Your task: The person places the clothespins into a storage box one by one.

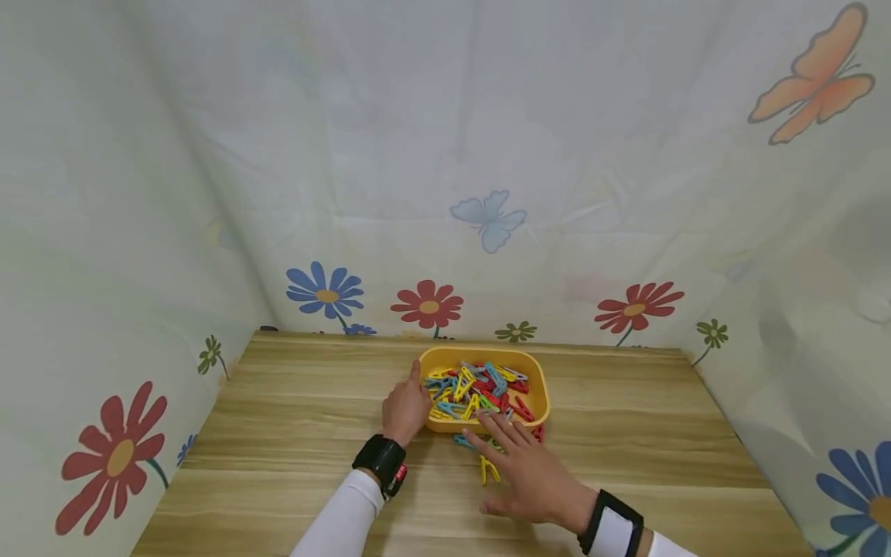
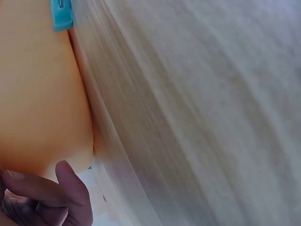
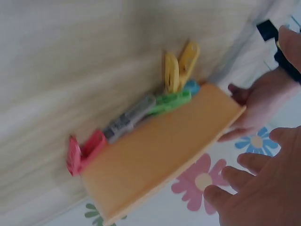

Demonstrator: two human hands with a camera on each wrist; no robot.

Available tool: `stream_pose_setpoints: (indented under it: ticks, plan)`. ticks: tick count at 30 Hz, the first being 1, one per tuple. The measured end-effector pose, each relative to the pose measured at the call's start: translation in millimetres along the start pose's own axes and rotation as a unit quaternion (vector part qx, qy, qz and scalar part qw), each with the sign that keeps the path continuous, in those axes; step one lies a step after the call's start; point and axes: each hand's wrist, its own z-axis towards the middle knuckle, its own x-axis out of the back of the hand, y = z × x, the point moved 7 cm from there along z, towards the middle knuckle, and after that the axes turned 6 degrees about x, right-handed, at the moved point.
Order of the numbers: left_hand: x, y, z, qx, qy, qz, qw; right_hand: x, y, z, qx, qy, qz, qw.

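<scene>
A yellow plastic basket (image 1: 545, 387) holds a heap of coloured clothespins (image 1: 462, 383). At its left end, my left hand (image 1: 406, 410) holds the side, the index finger lying along the rim; the left wrist view shows bent fingers (image 2: 42, 193) by the basket wall (image 2: 42, 103). My right hand (image 1: 525, 472) hovers with spread fingers near the basket's front, holding nothing. Loose clothespins lie along that front: a yellow one (image 3: 172, 75), a green one (image 3: 169, 101), a grey one (image 3: 129, 117) and a red one (image 3: 91, 148). A blue clothespin (image 1: 465, 442) is there too, partly hidden.
The basket stands near the back of a wood-grain table (image 1: 299, 433). Behind and beside the table hangs a white curtain (image 1: 390, 155) printed with flowers and butterflies. A small dark object (image 1: 268, 329) sits at the back left corner.
</scene>
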Motion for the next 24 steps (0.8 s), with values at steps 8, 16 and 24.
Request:
stream_pose_setpoints:
  ticks: [8,16,24]
  plan:
    - [0.5,-0.1,-0.6,-0.002,-0.002,0.001,1.0000,-25.1,-9.4,-9.7,0.024,-0.022,0.003,0.999]
    - [1.6,1.1,-1.7,0.002,-0.007,0.003,1.0000,-37.6,-2.7,-11.0,-0.023,-0.054,0.027,0.998]
    - [1.6,1.2,-2.1,0.005,-0.009,0.005,0.9999,-38.2,-7.0,-11.4,0.002,-0.013,0.055,0.998]
